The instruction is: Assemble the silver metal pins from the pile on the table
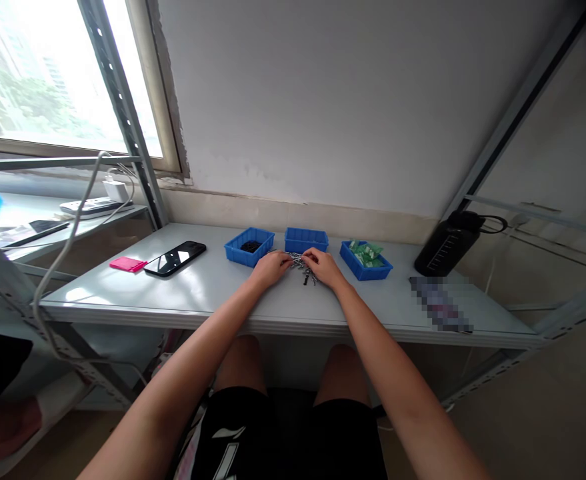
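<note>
Between my hands a small pile of thin, silvery metal pieces [297,261] lies on the grey tabletop, with a small dark piece at its near edge; their exact kind is too small to tell. My left hand [271,268] rests at the pile's left side, fingers curled in and fingertips at the pieces. From the right, my right hand [323,267] reaches over the pile with thumb and forefinger brought together on something too small to name. Behind them stands a blue bin [306,240] whose floor is mostly hidden. Left of my hands, another blue bin [232,251] holds small black parts [250,247].
A third blue bin [367,272] with green-and-white packets [366,253] stands to the right. Farther right are a black bottle [447,245] and a blurred-out flat item [440,305]. At left lie a phone [175,259] and a pink item [127,265]. Metal posts flank the table.
</note>
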Demonstrator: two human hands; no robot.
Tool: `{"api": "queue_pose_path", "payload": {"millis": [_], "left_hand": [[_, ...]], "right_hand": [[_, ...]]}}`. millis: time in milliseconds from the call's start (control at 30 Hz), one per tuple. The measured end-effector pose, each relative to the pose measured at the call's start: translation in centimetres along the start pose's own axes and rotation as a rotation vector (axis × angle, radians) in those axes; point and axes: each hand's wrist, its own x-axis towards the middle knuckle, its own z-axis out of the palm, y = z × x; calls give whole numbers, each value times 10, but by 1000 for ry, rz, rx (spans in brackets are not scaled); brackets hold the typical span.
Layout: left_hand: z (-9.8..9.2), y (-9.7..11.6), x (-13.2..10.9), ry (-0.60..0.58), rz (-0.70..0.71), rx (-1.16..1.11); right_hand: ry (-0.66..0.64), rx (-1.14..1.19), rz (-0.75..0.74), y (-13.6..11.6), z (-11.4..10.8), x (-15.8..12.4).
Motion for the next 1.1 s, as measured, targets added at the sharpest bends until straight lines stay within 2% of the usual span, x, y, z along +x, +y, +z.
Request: {"api": "queue_pose_path", "payload": {"millis": [233, 467, 700, 900, 1100], "left_hand": [[3, 0, 1, -45, 72, -33], [-1, 2, 0, 72, -22, -30], [-3, 4, 1, 123, -27, -54], [-3, 5, 1, 119, 2, -67], [-1, 0, 1, 76, 3, -57]], "right_hand": [[27, 12, 8, -4, -2, -1], [13, -7, 16, 1, -1, 0], [-23, -61, 5, 3, -1, -1], [-62, -92, -36, 1, -2, -3], [0, -85, -21, -1, -4, -1]]}}
